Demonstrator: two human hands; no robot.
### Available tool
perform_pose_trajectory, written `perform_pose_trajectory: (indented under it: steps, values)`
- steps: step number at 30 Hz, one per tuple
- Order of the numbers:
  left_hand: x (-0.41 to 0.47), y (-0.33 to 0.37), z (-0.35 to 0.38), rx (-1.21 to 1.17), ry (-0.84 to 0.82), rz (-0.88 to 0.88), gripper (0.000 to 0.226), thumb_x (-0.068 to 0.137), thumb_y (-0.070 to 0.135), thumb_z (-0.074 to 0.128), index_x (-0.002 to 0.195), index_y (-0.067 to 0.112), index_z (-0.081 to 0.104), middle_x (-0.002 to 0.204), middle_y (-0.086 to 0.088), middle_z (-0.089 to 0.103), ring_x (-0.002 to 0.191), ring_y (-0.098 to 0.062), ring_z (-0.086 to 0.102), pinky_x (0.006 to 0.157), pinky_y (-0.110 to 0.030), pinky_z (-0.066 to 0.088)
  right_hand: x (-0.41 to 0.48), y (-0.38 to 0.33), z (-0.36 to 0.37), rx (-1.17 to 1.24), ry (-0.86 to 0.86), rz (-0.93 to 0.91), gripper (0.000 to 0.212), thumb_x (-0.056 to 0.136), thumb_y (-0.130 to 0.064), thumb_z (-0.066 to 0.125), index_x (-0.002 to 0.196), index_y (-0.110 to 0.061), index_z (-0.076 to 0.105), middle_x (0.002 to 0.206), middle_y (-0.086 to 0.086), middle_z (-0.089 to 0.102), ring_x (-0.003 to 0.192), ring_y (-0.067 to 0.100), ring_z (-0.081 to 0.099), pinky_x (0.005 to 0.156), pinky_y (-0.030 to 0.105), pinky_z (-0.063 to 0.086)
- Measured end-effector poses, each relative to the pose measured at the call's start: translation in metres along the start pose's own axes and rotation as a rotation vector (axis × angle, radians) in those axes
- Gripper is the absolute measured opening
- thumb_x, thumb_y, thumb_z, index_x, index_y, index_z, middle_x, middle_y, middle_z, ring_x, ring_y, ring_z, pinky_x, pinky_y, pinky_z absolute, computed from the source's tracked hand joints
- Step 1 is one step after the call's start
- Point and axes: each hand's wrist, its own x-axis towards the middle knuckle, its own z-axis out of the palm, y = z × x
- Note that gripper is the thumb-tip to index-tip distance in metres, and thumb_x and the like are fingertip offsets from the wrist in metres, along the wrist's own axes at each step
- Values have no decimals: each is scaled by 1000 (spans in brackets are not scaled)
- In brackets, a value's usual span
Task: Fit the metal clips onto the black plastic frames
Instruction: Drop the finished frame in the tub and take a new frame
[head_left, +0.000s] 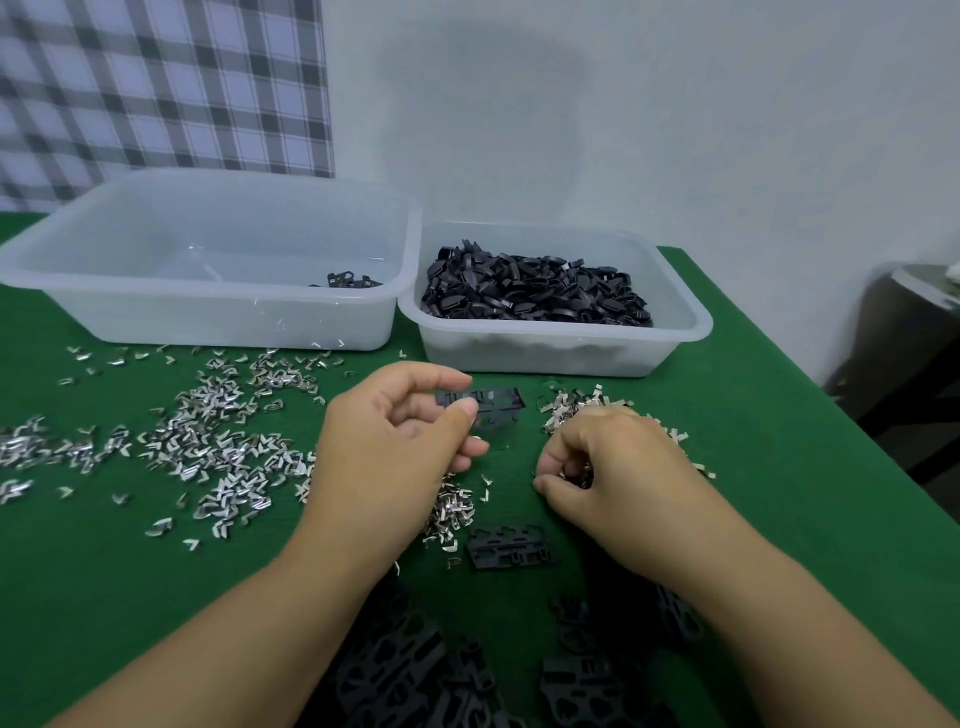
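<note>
The small tub (561, 358), translucent and heaped with finished black parts (535, 291), stands at the far side of the green counter (779, 467). Just in front of it the left hand (395, 447) pinches a black plastic frame (493, 402) between thumb and forefinger, holding it clear of the counter. The frame is a flat, thin rectangle with slots and notched edges, matt and dark.

Also in front of the tub, a little to the right of the held frame, the right hand (618, 478) rests knuckles-up with its fingers curled around a few metal clips (576, 473) from a heap (571, 402) that lies under and behind it. The clips are tiny bright silvery strips, each bent into a V or U shape.

Left of the tub's front the loose clips (223, 447) are strewn widely over the green surface, thick in the middle and thinner at the edges. Nearer the person than the tub, a second frame (511, 545) lies flat between the forearms, and further toward the person a dark pile of frames (415, 670) is heaped.

Touching the tub's left side stands a large tub (208, 317), holding only a few black pieces (348, 280) in its right corner.
</note>
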Motion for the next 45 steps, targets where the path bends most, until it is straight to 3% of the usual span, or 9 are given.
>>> perform_pose_trajectory:
  steps: [4,9,13,18,22,28,33,38,45]
  values:
    - [0,-2,0,103,20,35,20,83,4,67,85,24,68,62,-8,64,58,-12,70,54,-22,56,0,1,2,78,38,-31,17,83,-24,62,70,-31,53,79,-15,50,79,0,42,69,7,31]
    - [0,-5,-1,254,-14,58,24,84,10,65,82,34,69,60,9,59,58,-6,69,56,-27,54,-1,-4,3,575,246,32,17,82,-11,65,72,-24,60,70,-8,63,58,0,51,55,9,40]
    - [-3,-4,2,306,-100,66,17,82,17,67,81,34,69,62,14,62,56,-5,66,56,-25,51,0,-6,6,817,296,46,20,79,0,67,82,-19,64,69,-3,71,60,8,63,58,16,50]
    - [-7,2,4,414,-172,215,23,82,18,67,82,40,69,73,15,68,59,-12,60,56,-25,49,-2,-8,9,759,300,-39,40,81,-1,65,103,-34,65,72,-9,70,68,23,61,63,29,51]
    - [-8,3,4,454,-195,284,23,84,17,67,86,40,69,81,14,64,66,-14,58,60,-27,48,-2,-8,9,729,318,-88,34,81,2,64,96,-28,69,75,-12,70,68,3,64,65,13,47]
    - [-6,-2,3,426,-148,222,15,80,24,68,82,38,68,69,8,64,59,-9,57,56,-20,46,-2,-6,11,706,362,-41,30,75,-6,72,91,-30,64,70,-12,70,63,7,61,64,15,48]
    - [-6,0,2,329,-167,148,8,80,28,70,81,36,69,55,2,65,44,2,53,47,-10,39,-1,-3,11,527,450,-112,23,71,-9,77,73,-29,67,72,-15,68,65,4,62,62,13,48]
    - [-7,1,2,306,-180,135,10,81,25,69,79,35,69,55,-3,64,42,3,51,45,-9,37,-1,-4,9,350,512,-270,8,72,-13,72,76,-19,73,72,-13,68,70,1,61,66,19,49]
    - [-7,4,3,237,-194,111,12,81,18,69,77,29,71,53,-6,63,40,4,51,44,-8,37,-1,-2,9,313,546,-327,9,74,-6,71,79,-12,74,77,-5,69,75,7,63,68,26,51]
